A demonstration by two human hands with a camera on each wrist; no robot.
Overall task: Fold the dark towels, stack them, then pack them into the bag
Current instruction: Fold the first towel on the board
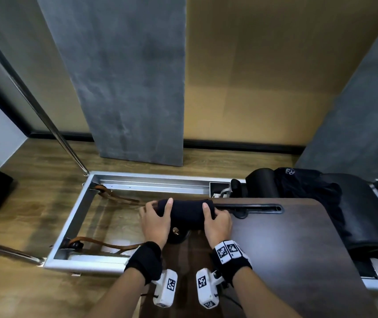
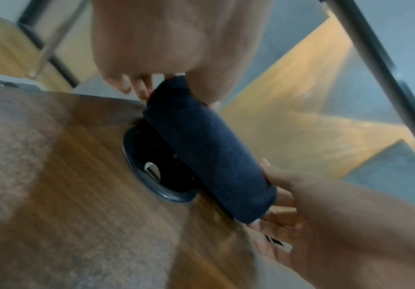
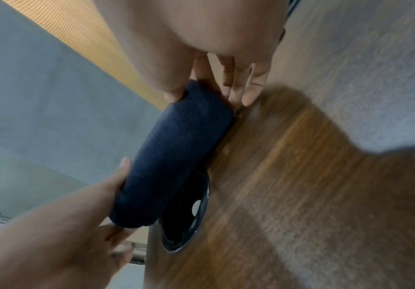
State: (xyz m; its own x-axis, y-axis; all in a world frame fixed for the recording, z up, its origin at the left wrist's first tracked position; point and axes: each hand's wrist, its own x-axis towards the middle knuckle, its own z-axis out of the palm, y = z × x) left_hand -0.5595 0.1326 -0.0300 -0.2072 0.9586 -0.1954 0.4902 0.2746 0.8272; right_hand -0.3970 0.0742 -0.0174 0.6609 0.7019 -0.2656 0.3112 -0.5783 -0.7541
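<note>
A dark towel (image 1: 187,212), rolled into a thick cylinder, lies across the far left corner of the dark wood table (image 1: 286,249). My left hand (image 1: 158,216) grips its left end, thumb over the top. My right hand (image 1: 218,219) grips its right end the same way. In the left wrist view the dark towel (image 2: 201,146) shows navy, with my left hand (image 2: 137,86) at its far end and my right hand (image 2: 283,205) at the near end. The right wrist view shows the dark towel (image 3: 176,156) between my right hand (image 3: 213,90) and left hand (image 3: 112,195).
A round black grommet (image 1: 176,235) sits in the table under the roll, and a long slot (image 1: 252,207) runs to its right. Dark fabric with a logo (image 1: 307,187) lies on a black padded bench (image 1: 367,214). A metal frame (image 1: 75,214) with brown straps lies on the floor.
</note>
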